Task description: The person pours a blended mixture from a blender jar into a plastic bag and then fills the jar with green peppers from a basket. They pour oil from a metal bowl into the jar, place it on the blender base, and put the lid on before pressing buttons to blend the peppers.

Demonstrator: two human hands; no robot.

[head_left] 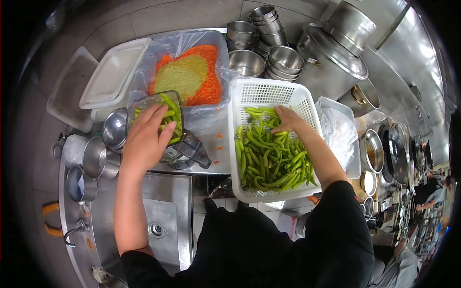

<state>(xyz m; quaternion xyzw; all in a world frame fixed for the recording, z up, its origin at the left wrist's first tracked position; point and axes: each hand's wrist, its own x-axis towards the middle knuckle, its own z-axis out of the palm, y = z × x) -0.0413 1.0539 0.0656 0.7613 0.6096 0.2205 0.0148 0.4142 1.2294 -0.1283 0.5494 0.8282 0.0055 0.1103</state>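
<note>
My left hand (146,137) lies over the mouth of a clear blender jar (192,150), its fingers extended and thumb apart. Green chili peppers (172,114) fill the jar up to that hand. On the right, my right hand (286,120) reaches into a white plastic basket (266,87) and touches the heap of green chili peppers (273,161) near its far side. Its fingers and thumb are apart, with the fingertips among the peppers; no pepper shows clearly in its grasp.
Behind the jar, a plastic-lined tub (221,53) holds chopped red chili (206,57) and a yellow-green mash (180,77). Steel pots (245,62) and a large lidded pot (331,53) stand beyond. A steel sink (161,211) lies near left; people work at far right.
</note>
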